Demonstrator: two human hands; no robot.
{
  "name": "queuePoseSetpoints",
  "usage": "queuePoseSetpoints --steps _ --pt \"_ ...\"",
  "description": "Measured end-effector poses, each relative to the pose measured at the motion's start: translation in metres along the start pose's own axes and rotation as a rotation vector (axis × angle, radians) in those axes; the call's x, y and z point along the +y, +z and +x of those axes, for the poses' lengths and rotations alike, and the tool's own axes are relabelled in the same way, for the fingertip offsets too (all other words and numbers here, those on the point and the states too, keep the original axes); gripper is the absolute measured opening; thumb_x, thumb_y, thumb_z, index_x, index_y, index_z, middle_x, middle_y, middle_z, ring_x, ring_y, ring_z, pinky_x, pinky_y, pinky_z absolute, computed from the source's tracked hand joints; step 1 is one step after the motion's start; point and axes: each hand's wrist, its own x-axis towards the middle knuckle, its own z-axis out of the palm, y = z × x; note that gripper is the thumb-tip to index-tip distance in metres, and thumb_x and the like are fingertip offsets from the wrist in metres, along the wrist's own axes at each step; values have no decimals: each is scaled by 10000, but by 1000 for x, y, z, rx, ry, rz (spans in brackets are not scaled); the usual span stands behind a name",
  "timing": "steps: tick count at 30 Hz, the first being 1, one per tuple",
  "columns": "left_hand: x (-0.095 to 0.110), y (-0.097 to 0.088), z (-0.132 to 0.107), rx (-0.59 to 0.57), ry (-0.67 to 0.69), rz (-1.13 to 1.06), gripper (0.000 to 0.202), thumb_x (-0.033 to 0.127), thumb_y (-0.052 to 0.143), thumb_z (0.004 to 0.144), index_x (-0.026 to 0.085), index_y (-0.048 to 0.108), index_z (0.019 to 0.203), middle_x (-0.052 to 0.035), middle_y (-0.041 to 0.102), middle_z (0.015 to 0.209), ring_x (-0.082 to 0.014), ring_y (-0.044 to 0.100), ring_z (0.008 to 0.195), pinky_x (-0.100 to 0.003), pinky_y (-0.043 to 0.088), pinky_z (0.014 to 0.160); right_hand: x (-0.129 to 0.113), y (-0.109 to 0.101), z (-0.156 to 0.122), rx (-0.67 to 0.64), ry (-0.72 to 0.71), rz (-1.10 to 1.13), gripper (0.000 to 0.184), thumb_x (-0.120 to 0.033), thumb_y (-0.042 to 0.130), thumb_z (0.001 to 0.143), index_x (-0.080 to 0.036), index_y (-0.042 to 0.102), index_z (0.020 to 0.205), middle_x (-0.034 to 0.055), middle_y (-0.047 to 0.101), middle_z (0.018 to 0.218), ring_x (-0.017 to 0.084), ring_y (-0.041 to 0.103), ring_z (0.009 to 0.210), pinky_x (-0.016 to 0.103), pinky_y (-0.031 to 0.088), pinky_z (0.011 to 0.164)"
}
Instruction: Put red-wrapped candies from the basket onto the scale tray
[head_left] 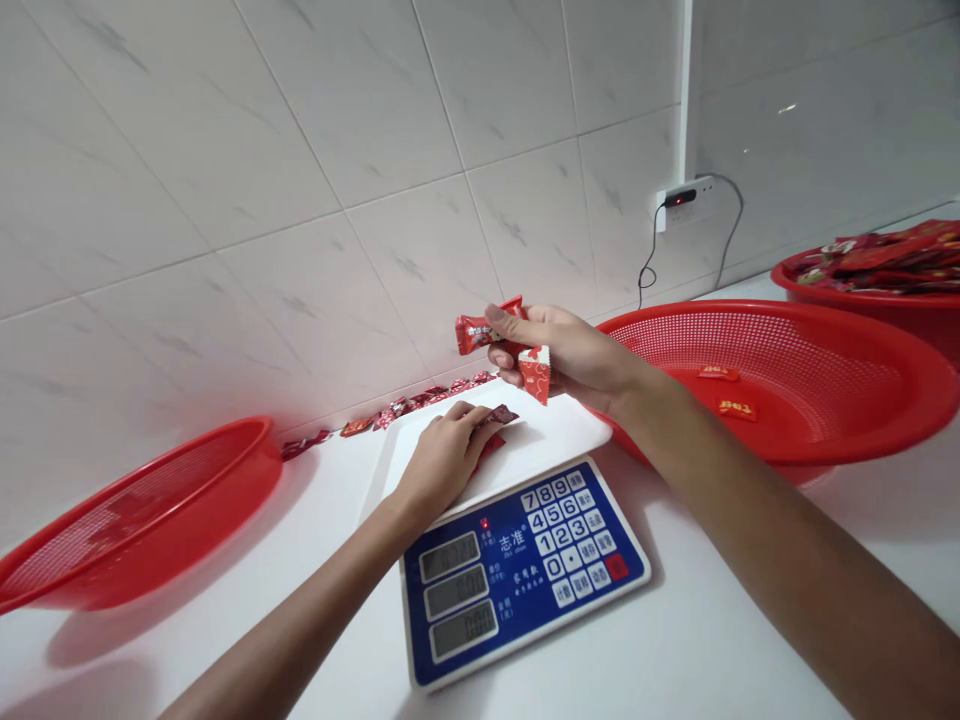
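Observation:
A blue-faced electronic scale [517, 560] with a white weighing pan [559, 435] stands on the white counter in front of me. My left hand [442, 455] rests on the pan, fingers closed over small red wrapped candies [499, 418]. My right hand [559, 355] hovers just above the pan's far edge, gripping several red-and-white candy packets [480, 330]. A row of red candies [409, 405] lies along the wall behind the scale.
A large red mesh basket [787, 385] with two candies in it sits right of the scale. Another red basket [142, 520] stands at the left. A red tub heaped with candies [892, 265] is at far right. A plugged wall socket [686, 200] is above.

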Motion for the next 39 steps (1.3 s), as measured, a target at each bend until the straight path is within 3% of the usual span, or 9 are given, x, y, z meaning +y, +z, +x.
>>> queuePoseSetpoints --steps 3,8,14,17,20,23,27,33,39 --pt "-3 -9 4 -30 -26 -66 364 377 372 975 230 680 1104 -63 668 1142 -228 631 999 -365 467 925 -1 -1 0 -13 5 -7 300 -439 554 938 -169 503 818 -38 499 647 51 405 459 203 285 409" --pt "-15 -30 10 -71 -116 -117 501 551 387 922 154 692 923 -67 706 788 -246 652 716 -327 497 642 -1 -5 1 -26 -18 -2 295 -424 548 945 -165 501 811 -35 500 638 51 415 464 200 268 402" --pt "-24 -34 7 -47 -72 -134 394 476 417 897 213 678 1031 -90 680 1124 -285 609 1062 -417 459 935 -1 -7 1 -30 -29 -10 303 -421 555 941 -152 523 805 -26 507 658 50 422 480 198 295 416" --pt "-25 -35 -1 -8 -59 -139 412 471 390 905 211 650 1090 -101 633 1192 -277 572 1133 -442 435 996 -4 -5 0 -13 -5 -15 300 -413 538 953 -156 514 799 -29 502 654 50 419 481 192 297 413" --pt "-29 -37 -12 10 -44 -125 367 448 407 897 218 648 1053 -102 613 1179 -272 561 1141 -459 437 1009 -6 -3 -1 9 12 -11 287 -392 517 967 -159 508 799 -34 496 642 49 408 474 189 291 406" --pt "-31 -38 -21 -45 -33 -82 318 409 428 891 225 658 1010 -106 589 1203 -286 525 1197 -484 432 1023 -4 -4 -1 2 -1 -16 300 -428 566 935 -158 517 812 -32 505 655 49 424 483 189 274 395" --pt "-26 -44 -32 -137 -48 -17 385 460 362 943 261 607 1164 -88 530 1320 -281 477 1277 -465 425 1049 -3 -5 -1 -11 -16 -11 315 -459 601 905 -166 512 832 -32 517 669 49 436 487 193 280 402" --pt "-24 -38 -44 -155 -23 84 637 620 498 873 333 396 1431 -132 467 1387 -342 524 1214 -512 478 972 -4 -4 -1 -11 -13 -6 282 -429 582 925 -170 516 835 -32 510 658 59 447 491 205 304 417" --pt "-22 -20 -28 -146 -101 142 849 708 469 839 335 158 1536 -175 114 1610 -476 134 1441 -705 325 1014 -3 -4 -2 -8 -9 -26 300 -442 595 913 -173 504 815 -26 517 670 57 434 487 210 295 416"
